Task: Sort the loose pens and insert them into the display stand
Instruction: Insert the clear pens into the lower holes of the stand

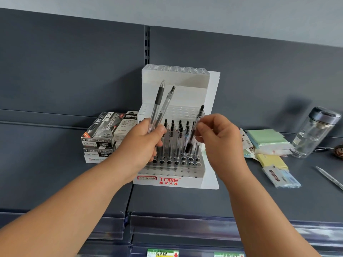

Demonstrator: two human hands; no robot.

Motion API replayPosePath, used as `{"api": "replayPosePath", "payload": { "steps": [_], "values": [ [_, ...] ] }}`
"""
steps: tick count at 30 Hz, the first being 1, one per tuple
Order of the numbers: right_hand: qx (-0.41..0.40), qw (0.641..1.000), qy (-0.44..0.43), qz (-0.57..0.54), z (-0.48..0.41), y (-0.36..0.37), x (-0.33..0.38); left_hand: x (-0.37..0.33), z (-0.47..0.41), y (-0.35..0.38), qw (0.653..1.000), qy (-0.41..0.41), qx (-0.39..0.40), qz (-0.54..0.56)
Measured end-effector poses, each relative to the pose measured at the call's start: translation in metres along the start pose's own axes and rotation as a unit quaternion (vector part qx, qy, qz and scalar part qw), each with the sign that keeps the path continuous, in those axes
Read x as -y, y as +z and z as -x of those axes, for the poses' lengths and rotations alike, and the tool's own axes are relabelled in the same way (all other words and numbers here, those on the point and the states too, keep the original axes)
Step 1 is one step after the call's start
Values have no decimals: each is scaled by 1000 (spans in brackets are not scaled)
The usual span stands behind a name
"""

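Upright, two clear-barrelled pens sit gripped in the left hand; the right hand pinches a third clear pen, tip seemingly inside the white tiered display stand.

Head view looks forward and down, close over the shelf.

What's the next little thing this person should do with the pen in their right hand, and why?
Probably straighten the pen and lower it into the stand: the right hand pinches it tilted, its lower end close above the empty holes at the front right.
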State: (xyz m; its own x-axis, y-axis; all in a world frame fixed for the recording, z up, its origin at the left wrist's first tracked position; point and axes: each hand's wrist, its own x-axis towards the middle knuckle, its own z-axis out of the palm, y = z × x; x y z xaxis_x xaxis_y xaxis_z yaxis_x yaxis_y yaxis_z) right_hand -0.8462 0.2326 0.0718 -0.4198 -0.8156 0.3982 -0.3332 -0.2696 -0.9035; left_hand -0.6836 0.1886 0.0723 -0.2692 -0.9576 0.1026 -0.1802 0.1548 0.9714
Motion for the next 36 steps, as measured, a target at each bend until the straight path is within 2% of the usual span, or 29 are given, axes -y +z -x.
{"api": "replayPosePath", "payload": {
  "steps": [3, 8, 11, 15, 17, 20, 23, 30, 34, 36],
  "values": [
    [-1, 1000, 7, 11, 1, 9, -9, 2, -1, -2, 1000, -10, 10, 6],
    [29, 993, 37, 107, 10, 15, -34, 4, -1, -3, 1000, -13, 19, 10],
    [24, 992, 54, 114, 15, 14, -41, 6, 0, -3, 999, -21, 32, 17],
    [40, 986, 63, 150, 10, 10, -35, 2, 2, -2, 996, -29, 73, 41],
    [12, 988, 47, 145, 9, 7, -28, 0, 4, -1, 994, -25, 100, 34],
    [-9, 999, 46, -11, 7, 2, -8, -3, 6, 3, 989, -22, 144, -1],
    [48, 981, 93, -161, 5, -2, 7, -5, 9, 11, 984, -19, 175, -19],
    [67, 948, 144, -276, 4, -19, 3, -9, 9, 21, 990, -27, 140, 8],
    [41, 903, 187, -385, 5, -20, 0, -10, 7, 30, 993, 10, 111, -47],
    [27, 892, 193, -407, 6, -19, 0, -10, 6, 33, 991, 29, 104, -75]
  ]
}}
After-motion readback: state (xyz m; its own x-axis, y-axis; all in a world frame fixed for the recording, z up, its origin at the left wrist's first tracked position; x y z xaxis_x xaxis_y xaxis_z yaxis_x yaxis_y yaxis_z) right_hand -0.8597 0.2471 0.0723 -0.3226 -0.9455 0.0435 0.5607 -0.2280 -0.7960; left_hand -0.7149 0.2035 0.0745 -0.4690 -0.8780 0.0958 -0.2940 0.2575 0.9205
